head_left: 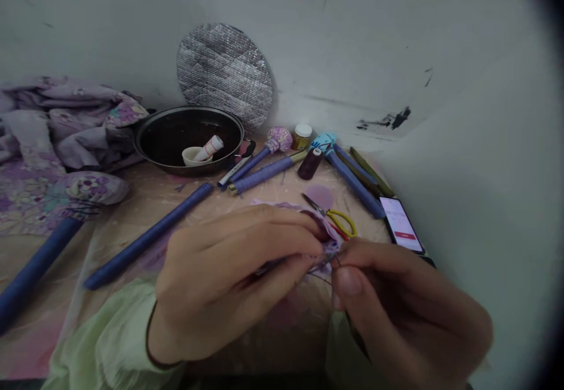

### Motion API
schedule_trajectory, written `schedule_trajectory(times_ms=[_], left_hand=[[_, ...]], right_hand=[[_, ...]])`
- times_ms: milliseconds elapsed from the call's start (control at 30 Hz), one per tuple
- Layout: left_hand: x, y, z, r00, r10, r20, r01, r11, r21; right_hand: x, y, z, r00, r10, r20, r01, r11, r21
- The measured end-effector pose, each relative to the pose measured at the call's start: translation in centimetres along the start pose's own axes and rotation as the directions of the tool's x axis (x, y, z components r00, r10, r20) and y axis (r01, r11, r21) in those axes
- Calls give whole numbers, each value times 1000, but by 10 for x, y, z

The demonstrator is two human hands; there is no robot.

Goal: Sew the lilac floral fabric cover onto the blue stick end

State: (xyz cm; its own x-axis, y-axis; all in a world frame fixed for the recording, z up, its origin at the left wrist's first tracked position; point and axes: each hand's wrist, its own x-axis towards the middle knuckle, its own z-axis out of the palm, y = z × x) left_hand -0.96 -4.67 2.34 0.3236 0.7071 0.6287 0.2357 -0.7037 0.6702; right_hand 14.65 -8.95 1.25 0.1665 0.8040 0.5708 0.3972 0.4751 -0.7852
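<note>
Near the middle of the view, my left hand (238,278) is closed on a bunched piece of purple fabric (331,240). My right hand (405,308) pinches something thin and dark, perhaps a needle, between thumb and forefinger, right against the fabric's edge. Most of the fabric is hidden behind my left fingers. Just beyond the fabric lie small scissors (339,221) with yellow handles. A spool of dark thread (309,164) stands behind them. To the left of my left hand rests a blue-wrapped stick (150,236).
A black pan (143,143) holding a small cup stands at the back left, before a silver round mat (224,73). Floral cloth (66,125) is heaped at left. More wrapped sticks, a jar (302,137) and a lit phone (400,224) lie along the back and right, by the wall.
</note>
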Motion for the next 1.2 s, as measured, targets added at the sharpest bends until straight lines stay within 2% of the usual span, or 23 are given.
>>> schedule_trajectory(times_ms=[233, 533, 700, 833, 967, 1133, 1200], left_hand=[[-4, -1, -2, 1000, 24, -4, -23, 997, 73], [1, 2, -6, 992, 62, 113, -73, 992, 100], [0, 2, -1, 993, 111, 46, -113, 993, 45], [0, 6, 1, 998, 50, 49, -50, 999, -1], [7, 12, -3, 994, -44, 102, 45, 999, -10], [11, 13, -9, 989, -29, 145, 26, 999, 21], [9, 11, -12, 983, 17, 181, -31, 997, 73]], right_hand=[[3, -2, -1, 999, 16, 35, -16, 1000, -3], [3, -3, -5, 997, 35, 71, -33, 999, -23], [3, -5, -6, 997, 49, 59, -46, 998, -44], [4, -8, -6, 996, 66, 58, -65, 998, -13], [4, -10, -6, 993, 101, 62, -102, 995, 13], [8, -7, -11, 988, 108, 107, -115, 992, 59], [10, -6, -14, 985, 107, 137, -116, 992, 58]])
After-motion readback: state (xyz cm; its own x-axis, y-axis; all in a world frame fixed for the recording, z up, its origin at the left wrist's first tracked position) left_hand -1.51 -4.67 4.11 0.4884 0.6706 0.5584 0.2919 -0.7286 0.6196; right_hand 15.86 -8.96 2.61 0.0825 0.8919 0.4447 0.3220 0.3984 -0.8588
